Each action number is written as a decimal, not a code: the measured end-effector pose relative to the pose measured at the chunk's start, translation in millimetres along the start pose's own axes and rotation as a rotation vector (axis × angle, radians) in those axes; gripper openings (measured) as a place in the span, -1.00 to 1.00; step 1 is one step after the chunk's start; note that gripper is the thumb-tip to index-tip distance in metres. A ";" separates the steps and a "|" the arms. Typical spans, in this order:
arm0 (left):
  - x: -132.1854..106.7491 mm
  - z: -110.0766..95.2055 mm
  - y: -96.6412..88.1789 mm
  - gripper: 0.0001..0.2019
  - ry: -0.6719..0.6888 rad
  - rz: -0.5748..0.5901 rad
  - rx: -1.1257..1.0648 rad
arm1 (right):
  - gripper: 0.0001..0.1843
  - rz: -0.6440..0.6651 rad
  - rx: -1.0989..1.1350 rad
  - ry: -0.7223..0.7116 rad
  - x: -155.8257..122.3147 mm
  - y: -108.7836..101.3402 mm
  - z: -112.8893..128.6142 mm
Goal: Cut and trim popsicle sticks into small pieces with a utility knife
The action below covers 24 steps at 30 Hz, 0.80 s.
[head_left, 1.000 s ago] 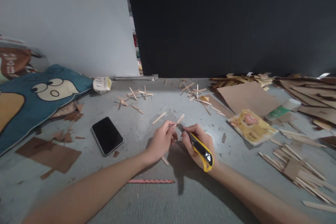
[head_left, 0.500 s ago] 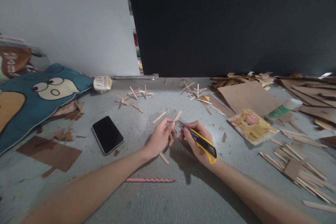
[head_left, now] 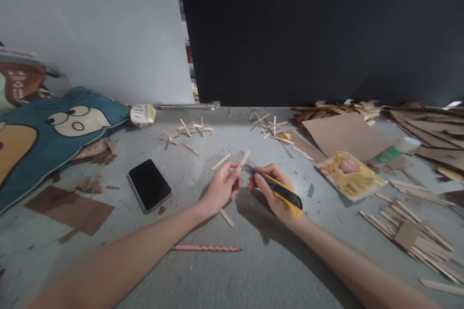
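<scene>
Between the thumb and fingers of my left hand (head_left: 223,186) is a wooden craft stick (head_left: 245,158), tilted up and away to the right. My right hand (head_left: 273,190) grips a yellow and black utility knife (head_left: 281,189). Its blade end points left and meets the side of the held stick, just above my left fingertips. Another craft stick (head_left: 221,161) lies flat behind my left hand. One more stick (head_left: 226,217) pokes out from under that hand. A pink pencil (head_left: 206,248) lies nearer to me.
A phone (head_left: 150,185) and brown cardboard (head_left: 70,207) lie to the left, by a blue pillow (head_left: 72,128). Crossed stick pieces (head_left: 195,128) stand at the back. On the right are a yellow packet (head_left: 350,174), a glue stick (head_left: 395,151) and many loose sticks (head_left: 409,227).
The knife has tipped to a flatter angle, its handle end shifting slightly right and up. My left hand keeps hold of the stick in nearly the same place.
</scene>
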<state>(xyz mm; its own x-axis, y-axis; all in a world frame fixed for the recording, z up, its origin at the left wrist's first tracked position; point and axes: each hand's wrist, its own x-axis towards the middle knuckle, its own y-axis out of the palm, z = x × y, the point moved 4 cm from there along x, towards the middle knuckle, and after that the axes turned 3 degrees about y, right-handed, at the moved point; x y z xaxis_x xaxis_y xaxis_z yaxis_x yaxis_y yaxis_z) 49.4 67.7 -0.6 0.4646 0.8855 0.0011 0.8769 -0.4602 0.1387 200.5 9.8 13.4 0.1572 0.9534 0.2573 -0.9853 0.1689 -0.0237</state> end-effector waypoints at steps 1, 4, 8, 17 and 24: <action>0.3 0.4 -0.3 -0.40 0.000 -0.001 -0.005 | -0.62 0.007 0.004 -0.001 0.1 0.1 0.1; 0.5 0.5 -1.2 -0.43 0.002 0.002 -0.014 | -0.63 0.020 0.013 -0.005 0.5 -0.2 0.7; 0.1 0.0 -2.1 -0.46 -0.010 -0.005 -0.022 | -0.63 0.027 0.015 -0.004 1.0 -1.3 1.0; 1.8 0.7 -2.6 -0.48 -0.014 -0.002 -0.029 | -0.57 0.050 0.013 0.028 2.7 -2.3 -2.8; -1.2 -3.0 -1.2 -0.46 0.019 -0.024 0.030 | -0.67 -0.023 -0.089 -0.072 0.4 -6.2 0.9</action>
<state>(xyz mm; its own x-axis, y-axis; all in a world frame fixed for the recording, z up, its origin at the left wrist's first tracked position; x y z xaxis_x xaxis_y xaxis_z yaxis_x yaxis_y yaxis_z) 47.5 67.4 2.3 0.4415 0.8971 0.0171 0.8910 -0.4406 0.1096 206.6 8.9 14.5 0.1717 0.9292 0.3272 -0.9713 0.2152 -0.1016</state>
